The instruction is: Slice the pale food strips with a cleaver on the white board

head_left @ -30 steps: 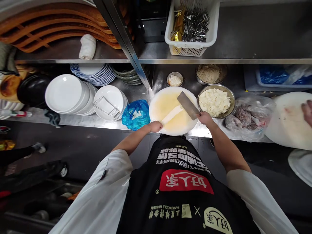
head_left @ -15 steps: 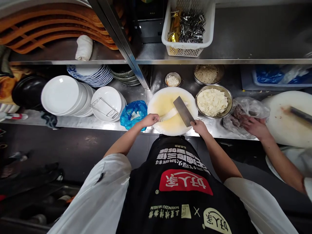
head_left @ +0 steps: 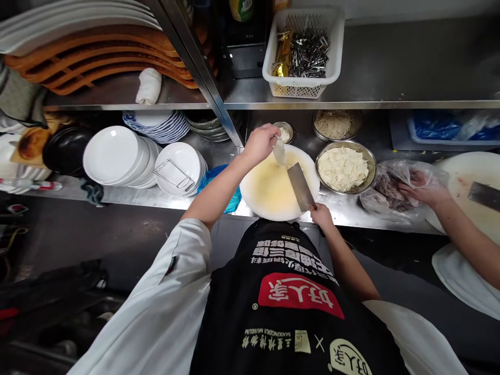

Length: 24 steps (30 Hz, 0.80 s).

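Note:
My left hand [head_left: 262, 141] is closed, pinching a limp, pale, translucent strip of food [head_left: 278, 153] that hangs over the far edge of the round cutting board [head_left: 265, 195]. Just behind it, partly hidden by the fingers, stands a small metal bowl with white bits [head_left: 286, 133]. My right hand [head_left: 322, 215] grips the handle of a cleaver [head_left: 300, 186], whose blade lies over the right part of the board. The board is yellowish in its middle. To its right sits a metal bowl of pale sliced food [head_left: 344, 169].
At right, another person's hand [head_left: 424, 190] reaches into a clear plastic bag of dark meat [head_left: 390, 190], beside a second board with a cleaver [head_left: 484, 195]. White plates [head_left: 111, 156] and a blue bag [head_left: 230, 200] stand left. A shelf edge [head_left: 351, 105] runs above the counter.
My left hand has lifted the strip off the board and carried it forward toward the small bowl. The cleaver stays over the board's right side. The other person's hand has moved inside the bag.

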Each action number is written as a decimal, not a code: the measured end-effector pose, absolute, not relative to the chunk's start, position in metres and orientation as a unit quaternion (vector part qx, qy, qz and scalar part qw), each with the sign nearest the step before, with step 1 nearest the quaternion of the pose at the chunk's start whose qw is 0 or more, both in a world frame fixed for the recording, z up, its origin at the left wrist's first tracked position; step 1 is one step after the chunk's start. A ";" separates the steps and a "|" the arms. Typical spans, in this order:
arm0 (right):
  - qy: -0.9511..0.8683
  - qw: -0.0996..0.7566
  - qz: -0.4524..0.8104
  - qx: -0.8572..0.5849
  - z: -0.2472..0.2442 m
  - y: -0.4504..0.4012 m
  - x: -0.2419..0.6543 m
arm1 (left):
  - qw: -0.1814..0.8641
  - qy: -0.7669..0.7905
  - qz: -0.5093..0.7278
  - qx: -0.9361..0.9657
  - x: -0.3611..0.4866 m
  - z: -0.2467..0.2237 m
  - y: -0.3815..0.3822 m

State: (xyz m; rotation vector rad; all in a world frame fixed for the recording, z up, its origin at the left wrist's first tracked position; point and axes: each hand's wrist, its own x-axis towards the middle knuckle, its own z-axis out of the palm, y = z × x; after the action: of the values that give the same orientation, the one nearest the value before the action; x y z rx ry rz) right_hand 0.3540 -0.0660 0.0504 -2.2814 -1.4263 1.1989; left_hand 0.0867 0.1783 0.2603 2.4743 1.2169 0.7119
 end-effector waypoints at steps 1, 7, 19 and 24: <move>-0.481 0.097 0.408 -0.770 0.051 -0.069 0.356 | 0.135 0.413 0.253 0.865 0.088 0.260 0.179; -0.470 0.088 0.427 -0.767 0.058 -0.078 0.362 | 0.111 0.324 0.158 0.926 0.071 0.190 0.154; -0.457 0.085 0.447 -0.764 0.065 -0.074 0.367 | 0.218 0.383 -0.020 0.898 0.015 0.022 0.019; -0.540 0.103 0.419 -0.723 0.062 -0.063 0.359 | 0.233 0.474 0.044 0.848 0.016 -0.004 0.002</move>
State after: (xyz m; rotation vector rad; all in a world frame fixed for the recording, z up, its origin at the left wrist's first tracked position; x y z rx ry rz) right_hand 0.3589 -0.0626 0.0615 -2.1326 -1.5937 1.2357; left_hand 0.0158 0.0017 -0.0044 2.3294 1.3019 0.1218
